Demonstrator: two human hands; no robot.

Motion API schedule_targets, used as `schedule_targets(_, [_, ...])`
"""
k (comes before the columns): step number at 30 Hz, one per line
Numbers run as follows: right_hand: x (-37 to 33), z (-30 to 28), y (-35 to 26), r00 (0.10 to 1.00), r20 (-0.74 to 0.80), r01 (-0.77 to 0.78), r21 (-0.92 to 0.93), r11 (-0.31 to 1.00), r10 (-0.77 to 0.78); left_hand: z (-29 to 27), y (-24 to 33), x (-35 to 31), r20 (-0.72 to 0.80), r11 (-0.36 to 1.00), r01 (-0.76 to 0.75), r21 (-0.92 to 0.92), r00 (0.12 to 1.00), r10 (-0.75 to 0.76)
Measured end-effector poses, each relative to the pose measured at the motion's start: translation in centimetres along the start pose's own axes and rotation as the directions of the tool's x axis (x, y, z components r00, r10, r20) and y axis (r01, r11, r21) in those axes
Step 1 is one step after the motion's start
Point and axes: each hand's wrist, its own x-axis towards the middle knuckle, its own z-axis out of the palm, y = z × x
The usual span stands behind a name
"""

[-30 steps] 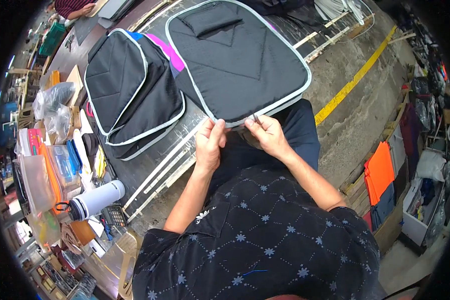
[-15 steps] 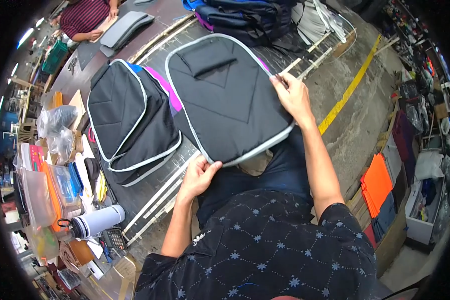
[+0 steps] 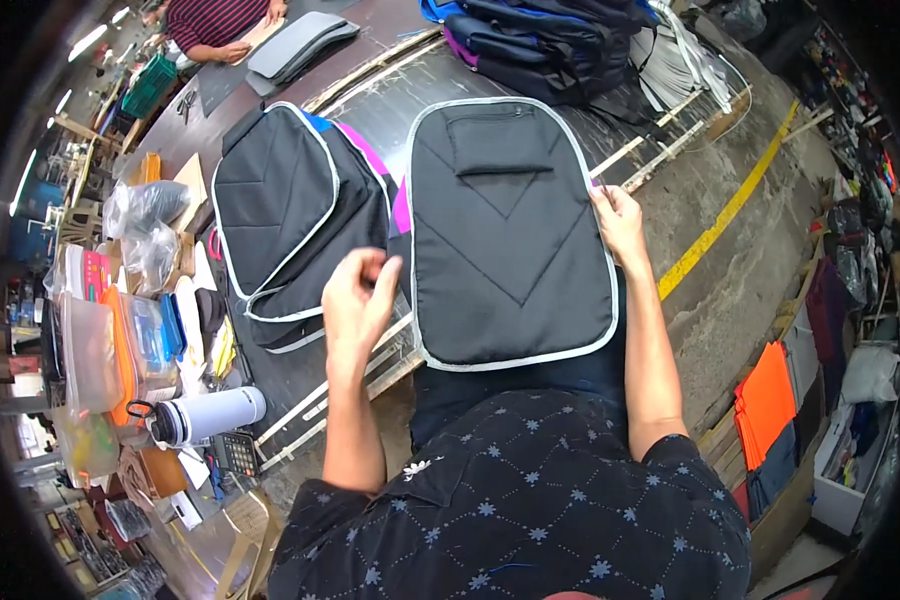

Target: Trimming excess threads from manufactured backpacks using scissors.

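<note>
Black bag [image 3: 515, 250], right fingers [image 3: 621, 201] gripping its edge, left fingers [image 3: 364, 264] loosely parted

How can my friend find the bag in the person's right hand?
On the dark table, find the leftmost black bag. The held bag is just right of it, the right hand at its edge. Unlike that neighbour, it shows a padded strip straight across its upper front.

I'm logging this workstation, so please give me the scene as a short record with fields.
Held bag: black, pale edging, V-shaped seams
Right grip: closed on its right edge
Left grip: holding nothing, fingers curled, just left of it
Second bag: black, pale edging, on the dark table
Bottle: pale, beside a calculator
</note>
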Motion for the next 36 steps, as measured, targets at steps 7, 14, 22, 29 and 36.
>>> schedule_targets(7, [-5.0,-0.7,-1.1,0.996,0.036,-0.089,0.082,0.993,0.086,6.7,-3.3,6.1,-0.05,0.998,-0.048,0.051,0.997,0.051])
schedule_targets(14, [-8.4,-2.1,-0.3,0.977,0.079,-0.205,0.129,0.97,0.196,7.2,-5.7,5.2,0.378,0.505,0.429,-0.749,0.903,-0.205])
schedule_targets(22, [-8.5,-1.7,0.5,0.98,0.094,-0.191,0.187,0.964,0.176,6.8,-5.8,4.1,0.373,0.48,0.445,-0.756,0.895,-0.244])
schedule_targets(29, [-8.4,-1.7,1.0,0.984,0.09,-0.173,0.247,0.954,0.155,7.3,-6.1,4.2,0.343,0.506,0.405,-0.761,0.914,-0.216])
schedule_targets(36, [-8.4,-1.8,1.0,0.987,0.076,-0.156,0.207,0.966,0.144,7.6,-6.6,3.9,0.296,0.578,0.359,-0.733,0.933,-0.204])
